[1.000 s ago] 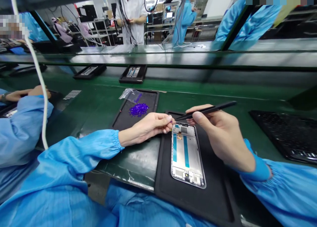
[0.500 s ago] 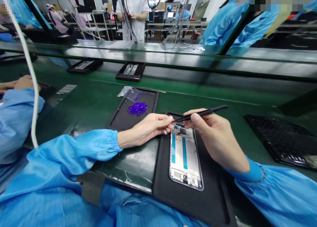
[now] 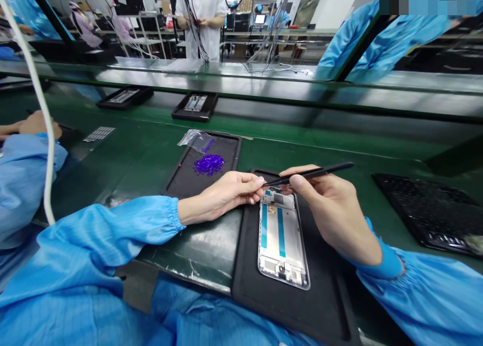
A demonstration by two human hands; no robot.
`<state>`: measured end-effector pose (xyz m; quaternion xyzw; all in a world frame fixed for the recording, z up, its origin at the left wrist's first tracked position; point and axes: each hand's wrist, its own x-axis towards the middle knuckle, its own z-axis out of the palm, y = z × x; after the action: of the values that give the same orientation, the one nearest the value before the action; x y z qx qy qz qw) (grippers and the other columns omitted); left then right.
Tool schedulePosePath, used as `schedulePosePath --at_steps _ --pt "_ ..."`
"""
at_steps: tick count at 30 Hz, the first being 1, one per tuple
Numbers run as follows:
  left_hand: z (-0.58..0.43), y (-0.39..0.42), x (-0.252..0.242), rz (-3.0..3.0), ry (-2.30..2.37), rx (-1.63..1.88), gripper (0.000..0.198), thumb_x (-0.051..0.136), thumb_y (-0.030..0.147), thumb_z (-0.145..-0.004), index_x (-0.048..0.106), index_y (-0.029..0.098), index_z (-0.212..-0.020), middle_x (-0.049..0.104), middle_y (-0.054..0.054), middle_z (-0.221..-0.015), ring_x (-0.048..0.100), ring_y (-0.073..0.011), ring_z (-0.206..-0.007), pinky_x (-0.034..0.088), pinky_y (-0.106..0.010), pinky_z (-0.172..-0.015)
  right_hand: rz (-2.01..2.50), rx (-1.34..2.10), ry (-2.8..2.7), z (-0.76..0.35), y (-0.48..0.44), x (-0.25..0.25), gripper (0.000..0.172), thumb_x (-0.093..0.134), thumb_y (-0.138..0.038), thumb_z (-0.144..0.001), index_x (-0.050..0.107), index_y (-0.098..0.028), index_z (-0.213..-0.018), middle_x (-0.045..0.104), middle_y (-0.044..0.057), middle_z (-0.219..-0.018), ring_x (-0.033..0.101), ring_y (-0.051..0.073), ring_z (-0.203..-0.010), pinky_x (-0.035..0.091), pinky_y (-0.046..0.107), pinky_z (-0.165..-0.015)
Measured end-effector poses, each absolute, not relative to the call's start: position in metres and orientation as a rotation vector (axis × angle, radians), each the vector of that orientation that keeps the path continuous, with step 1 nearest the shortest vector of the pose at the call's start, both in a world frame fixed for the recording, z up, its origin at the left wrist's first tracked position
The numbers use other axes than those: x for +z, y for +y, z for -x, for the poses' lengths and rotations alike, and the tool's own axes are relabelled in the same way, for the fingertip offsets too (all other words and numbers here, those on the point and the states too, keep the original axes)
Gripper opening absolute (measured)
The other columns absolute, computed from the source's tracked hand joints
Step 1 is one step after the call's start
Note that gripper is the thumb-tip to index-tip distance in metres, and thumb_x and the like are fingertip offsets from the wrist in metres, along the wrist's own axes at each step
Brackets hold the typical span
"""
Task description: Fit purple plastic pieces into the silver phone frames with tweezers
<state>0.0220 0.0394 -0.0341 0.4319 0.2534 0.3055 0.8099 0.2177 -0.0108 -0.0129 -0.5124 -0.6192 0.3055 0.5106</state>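
Black tweezers [image 3: 315,173] lie in my right hand [image 3: 332,210], gripped between thumb and fingers, their tips pointing left. Those tips meet the pinched fingertips of my left hand [image 3: 230,195]; whatever is between thumb and finger there is too small to make out. Below both hands a silver phone frame [image 3: 292,235] with two blue strips rests on a black tray [image 3: 256,290]. My hands partly cover its far end. Left of them, a pile of small purple pieces [image 3: 209,165] sits on another black tray [image 3: 177,177].
A clear plastic bag [image 3: 196,140] lies on the left tray. Two further trays with phone frames, one here [image 3: 195,104], stand at the back. A black textured tray [image 3: 426,210] is at right. A white cable [image 3: 43,104] hangs at left, near a co-worker's sleeve [image 3: 28,175].
The back end of the tweezers has shifted slightly right with my right hand. My left hand keeps its pinch. A person in blue at the back right has moved.
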Motion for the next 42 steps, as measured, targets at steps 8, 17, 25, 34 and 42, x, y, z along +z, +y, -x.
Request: schedulePosePath --at_steps 8,17,25,34,42 --pt "-0.021 0.04 -0.037 -0.937 0.522 0.648 0.029 0.083 0.032 -0.078 0.064 0.01 -0.079 0.062 0.0 -0.077 0.052 -0.0067 -0.069 0.041 -0.023 -0.072 1.238 0.725 -1.487 -0.217 -0.011 -0.013 0.018 0.07 -0.042 -0.089 0.075 -0.025 -0.094 0.071 -0.001 -0.078 0.067 0.016 -0.071 0.054 0.029 -0.069" --pt "-0.019 0.037 -0.034 -1.15 0.578 0.68 0.042 0.067 0.053 -0.09 0.067 0.012 -0.098 0.067 -0.004 -0.086 0.058 -0.0111 -0.075 0.044 -0.026 -0.073 1.224 0.704 -1.402 -0.224 -0.012 -0.006 0.021 0.072 -0.046 -0.088 0.075 -0.026 -0.094 0.07 -0.001 -0.076 0.067 0.015 -0.071 0.055 0.03 -0.071" --pt "-0.003 -0.006 -0.019 -2.598 0.133 0.3 0.02 0.061 0.037 -0.097 0.06 0.017 -0.098 0.063 -0.009 -0.108 0.052 -0.0217 -0.095 0.045 -0.034 -0.085 1.266 0.632 -1.381 -0.252 0.01 -0.019 0.022 0.074 -0.044 -0.086 0.074 -0.023 -0.09 0.07 0.0 -0.078 0.066 0.013 -0.071 0.055 0.027 -0.071" --pt "-0.009 -0.016 -0.045 -2.96 0.014 0.514 0.016 0.052 0.025 -0.099 0.062 0.02 -0.088 0.064 -0.01 -0.093 0.051 -0.0212 -0.076 0.032 -0.036 -0.057 1.355 0.928 -1.405 -0.246 0.014 -0.028 0.027 0.075 -0.047 -0.083 0.072 -0.021 -0.088 0.069 0.0 -0.088 0.07 0.015 -0.082 0.064 0.032 -0.081" --pt "0.002 -0.012 -0.025 -2.809 -0.042 0.494 0.027 0.053 0.024 -0.098 0.069 0.024 -0.119 0.074 -0.013 -0.103 0.066 -0.0245 -0.092 0.046 -0.033 -0.06 1.373 0.865 -1.524 -0.248 0.01 -0.024 0.029 0.072 -0.05 -0.086 0.07 -0.021 -0.09 0.069 0.001 -0.087 0.071 0.017 -0.079 0.063 0.034 -0.078"
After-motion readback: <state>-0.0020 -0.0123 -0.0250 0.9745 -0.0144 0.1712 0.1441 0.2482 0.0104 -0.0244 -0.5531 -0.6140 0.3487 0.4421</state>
